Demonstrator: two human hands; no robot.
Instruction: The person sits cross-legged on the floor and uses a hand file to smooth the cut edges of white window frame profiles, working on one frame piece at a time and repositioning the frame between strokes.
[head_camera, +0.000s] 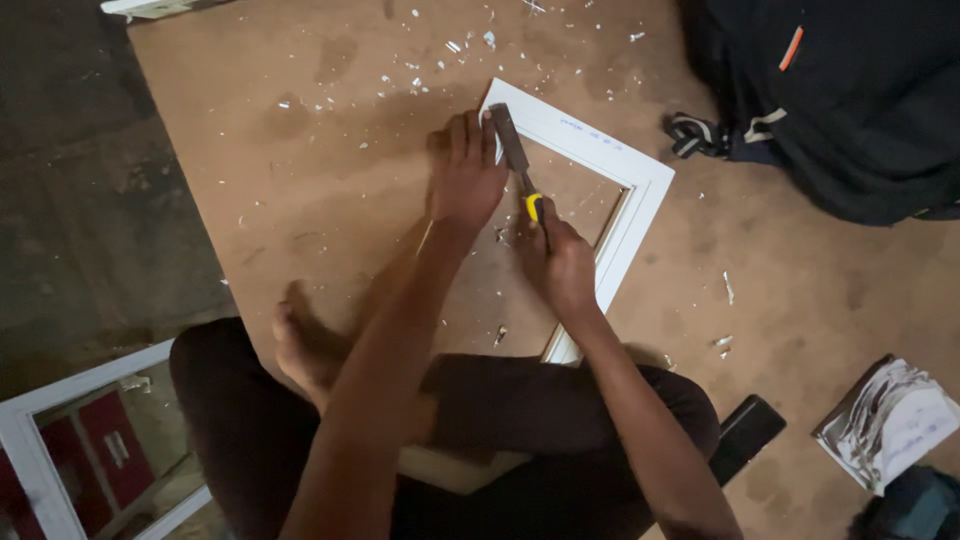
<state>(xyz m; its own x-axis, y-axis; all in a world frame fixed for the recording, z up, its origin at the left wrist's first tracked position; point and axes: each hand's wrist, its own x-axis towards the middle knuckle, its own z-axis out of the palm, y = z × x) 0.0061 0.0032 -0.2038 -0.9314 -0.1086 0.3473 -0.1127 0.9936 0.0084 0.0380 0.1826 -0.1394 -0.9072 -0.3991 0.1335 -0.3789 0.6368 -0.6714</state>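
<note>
— Okay, quick pass. Where's the frame?

— White frame (640, 185) lies flat on the brown board (300, 180) on the floor, right in front of the seated person. Its far corner points away from them; the near end is cut off behind the legs.

— Hands?

— Left hand (466, 172) pressed flat on the frame's top-left corner, fingers (472, 130) together, lying side by side on the wood. Right hand (562, 262) has its fingers clamped around the yellow-and-black handle of a chisel (516, 155); the blade runs up along the frame's edge just beside the left hand.

— Room to move?

— Open board to the left and beyond the frame, only white chips (420, 75) scattered there. Right side is tighter: dark backpack (840, 100) near the frame's right corner, stack of papers (890, 420) at the lower right edge.

— Anything unclear?

— Chisel tip touching the frame or not, cannot tell; too dim. Second white frame (40, 440) at bottom left is cropped. Bare foot (300, 345) rests on the board.
</note>
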